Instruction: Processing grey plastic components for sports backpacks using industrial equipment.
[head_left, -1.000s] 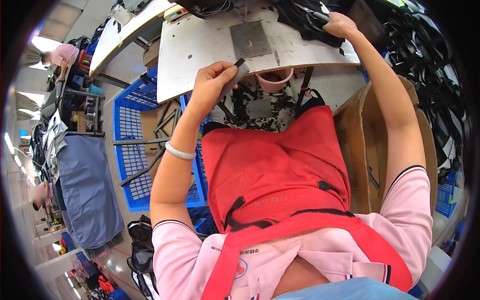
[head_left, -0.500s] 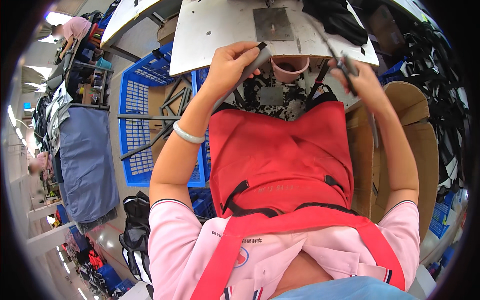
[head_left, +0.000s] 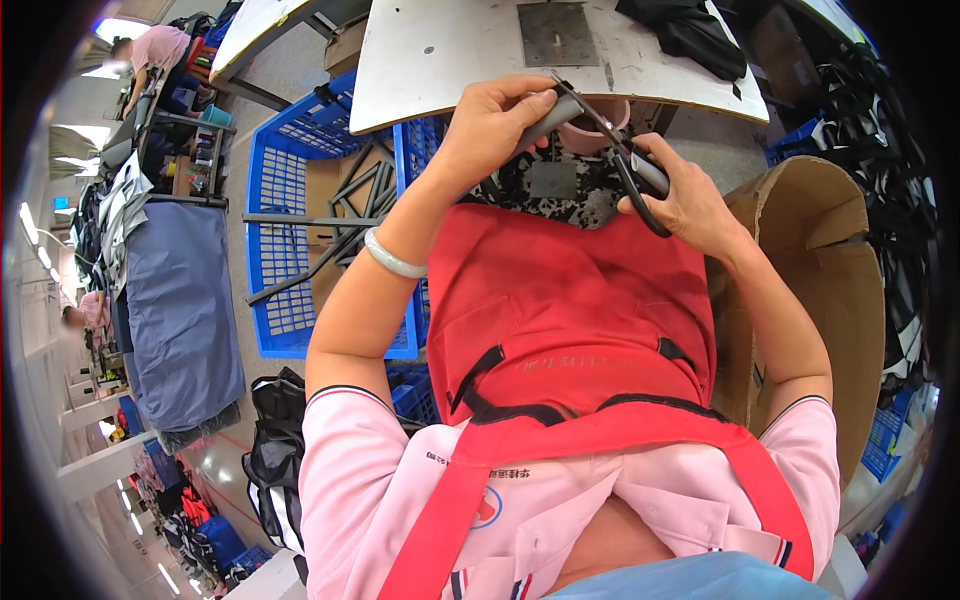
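My left hand [head_left: 492, 130] is closed round the end of a grey strip or tube [head_left: 545, 128], its thumb and fingers pinching it just off the table's front edge. My right hand [head_left: 692, 205] grips black-handled scissors [head_left: 632, 180], whose blades reach up and left to the held end. The blades lie against or very near that end; whether they touch it I cannot tell. A second grey, rounded piece [head_left: 652, 175] shows beside the scissor handles in my right hand. Most of the left strip is hidden behind my hand and forearm.
A white table [head_left: 450, 60] with a metal plate [head_left: 557, 35] and black fabric [head_left: 690, 45] stands ahead. Beneath its edge hangs a pink bucket [head_left: 590, 135]. A blue crate [head_left: 262, 200] with grey strips is left, a cardboard box [head_left: 820, 270] right. Co-workers are far left.
My right hand has come in from the right with the scissors, bringing the blades to the strip's end. My left hand has shifted slightly right with the strip.
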